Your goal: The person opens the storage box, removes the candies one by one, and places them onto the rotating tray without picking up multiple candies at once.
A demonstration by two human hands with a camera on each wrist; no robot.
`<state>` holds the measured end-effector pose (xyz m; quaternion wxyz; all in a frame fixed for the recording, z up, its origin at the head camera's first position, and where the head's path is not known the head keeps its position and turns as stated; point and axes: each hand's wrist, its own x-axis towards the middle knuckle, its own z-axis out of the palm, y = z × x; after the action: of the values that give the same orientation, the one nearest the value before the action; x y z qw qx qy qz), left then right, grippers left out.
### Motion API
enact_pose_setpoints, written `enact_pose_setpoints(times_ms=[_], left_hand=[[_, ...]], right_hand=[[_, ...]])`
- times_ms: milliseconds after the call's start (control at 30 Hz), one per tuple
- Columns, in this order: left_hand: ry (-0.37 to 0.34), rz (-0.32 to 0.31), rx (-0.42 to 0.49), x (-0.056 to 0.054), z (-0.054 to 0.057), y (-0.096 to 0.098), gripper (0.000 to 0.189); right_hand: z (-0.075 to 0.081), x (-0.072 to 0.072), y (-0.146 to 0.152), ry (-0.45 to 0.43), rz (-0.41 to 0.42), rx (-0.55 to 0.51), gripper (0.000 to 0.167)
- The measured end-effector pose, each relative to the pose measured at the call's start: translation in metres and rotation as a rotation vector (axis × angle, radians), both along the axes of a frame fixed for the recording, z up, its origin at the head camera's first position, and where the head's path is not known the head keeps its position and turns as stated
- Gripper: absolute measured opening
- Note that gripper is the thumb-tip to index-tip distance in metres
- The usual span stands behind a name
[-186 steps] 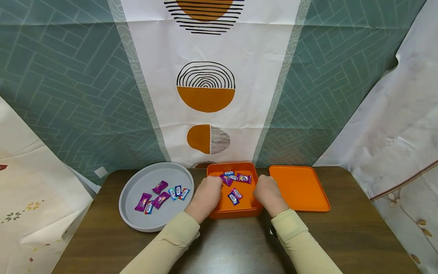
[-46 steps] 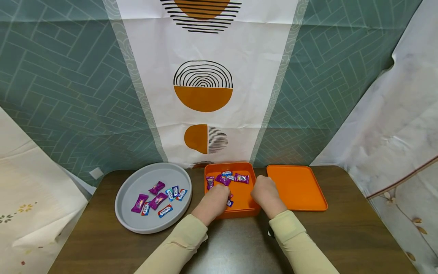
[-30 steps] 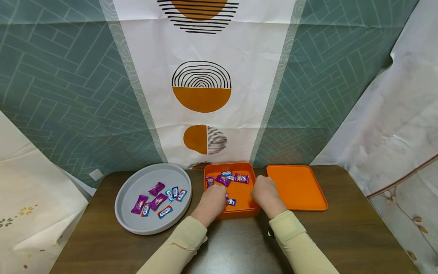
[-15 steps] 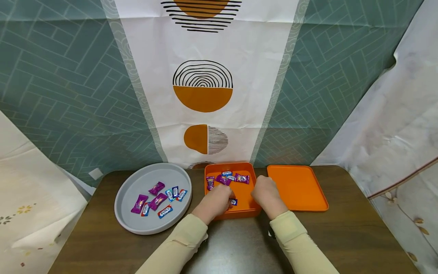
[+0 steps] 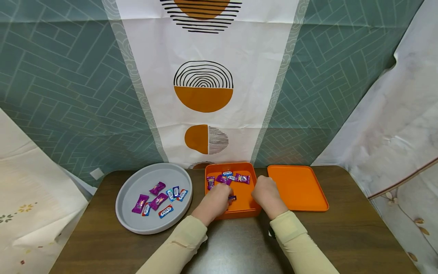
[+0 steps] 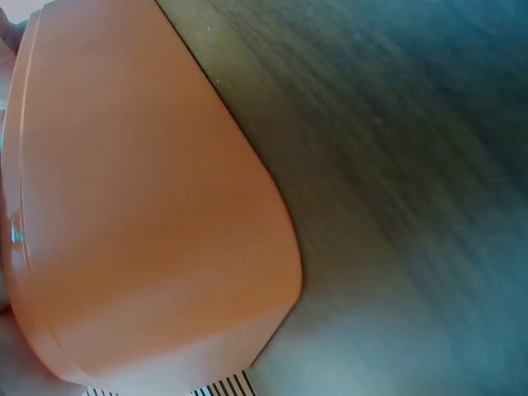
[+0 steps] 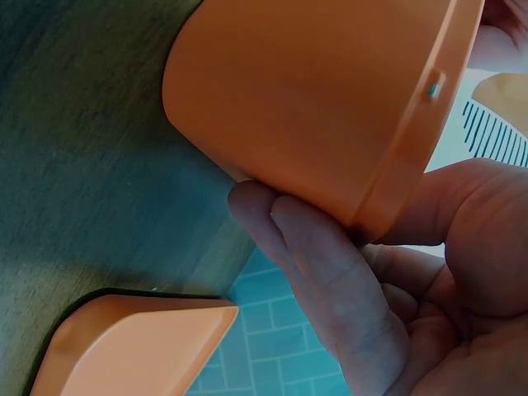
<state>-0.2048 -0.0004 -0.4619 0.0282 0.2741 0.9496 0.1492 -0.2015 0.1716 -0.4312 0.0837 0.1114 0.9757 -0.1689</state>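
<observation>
candy shifted leftward under left hand, lying crosswise.

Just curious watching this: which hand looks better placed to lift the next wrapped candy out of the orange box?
Probably the left hand: it is inside the orange plastic box touching a candy, while the right hand grips the box's rim.

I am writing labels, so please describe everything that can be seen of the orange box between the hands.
The orange box looks like smooth plastic, rectangular with rounded corners and a rim. It stands open and upright on the wooden table. Wrapped candies lie inside. The right hand holds its right rim; the left hand reaches inside.
</observation>
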Motion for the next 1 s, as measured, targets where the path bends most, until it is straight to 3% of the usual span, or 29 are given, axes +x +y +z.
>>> enact_pose_setpoints(times_ms=[267,433,800,1000], left_hand=[[0.126,0.033,0.052,0.006,0.002,-0.004,0.003],[0.146,0.092,0.109,0.008,0.007,-0.011,0.005],[0.248,0.164,0.221,0.006,0.032,-0.029,0.023],[0.385,0.271,0.284,0.0,0.047,-0.048,0.016]], right_hand=[[0.002,0.002,0.0,-0.003,0.006,0.002,0.033],[0.003,0.002,0.0,-0.001,0.021,0.008,0.032],[0.003,0.002,0.001,-0.007,0.014,-0.015,0.031],[0.003,0.002,0.001,-0.014,0.018,-0.009,0.032]])
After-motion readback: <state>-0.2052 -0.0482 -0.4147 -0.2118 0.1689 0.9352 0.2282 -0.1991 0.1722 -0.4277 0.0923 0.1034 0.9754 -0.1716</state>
